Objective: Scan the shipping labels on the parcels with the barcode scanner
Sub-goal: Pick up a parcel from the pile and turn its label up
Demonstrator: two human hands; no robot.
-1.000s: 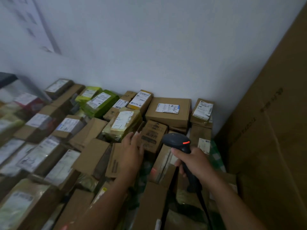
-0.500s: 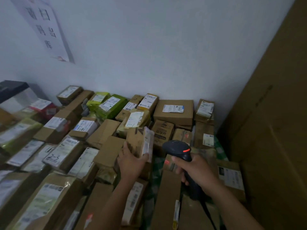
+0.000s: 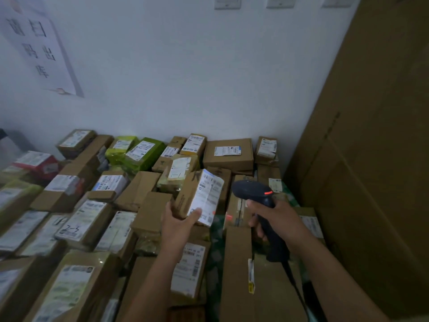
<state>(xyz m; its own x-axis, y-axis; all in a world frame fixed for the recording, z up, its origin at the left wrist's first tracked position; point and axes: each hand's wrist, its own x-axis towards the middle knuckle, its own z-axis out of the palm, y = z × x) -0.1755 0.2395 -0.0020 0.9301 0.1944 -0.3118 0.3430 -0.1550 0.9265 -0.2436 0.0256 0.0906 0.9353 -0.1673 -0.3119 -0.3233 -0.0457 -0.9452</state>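
**Head view: one parcel going up to the scanner, many lying in wait**

Labelled parcels (image 3: 76, 224) are lying packed together from the left edge of the green patterned cloth (image 3: 217, 249) to its far edge at the wall. Nothing is showing which of them are scanned, so most of the job is probably remaining.

The left hand (image 3: 178, 225) is gripping the held parcel (image 3: 185, 198) by its lower end, above the middle of the pile. Its long axis is tilting up and away, with its shipping label (image 3: 207, 196) facing right.

The right hand (image 3: 276, 219) is curling tightly round the handle of the barcode scanner (image 3: 251, 190). The scanner's head is pointing left toward that label, its handle is running down toward the person, and its red lamp is glowing.

A red spot (image 3: 228, 216) is falling on a box below, so the beam is likely missing the label for now.
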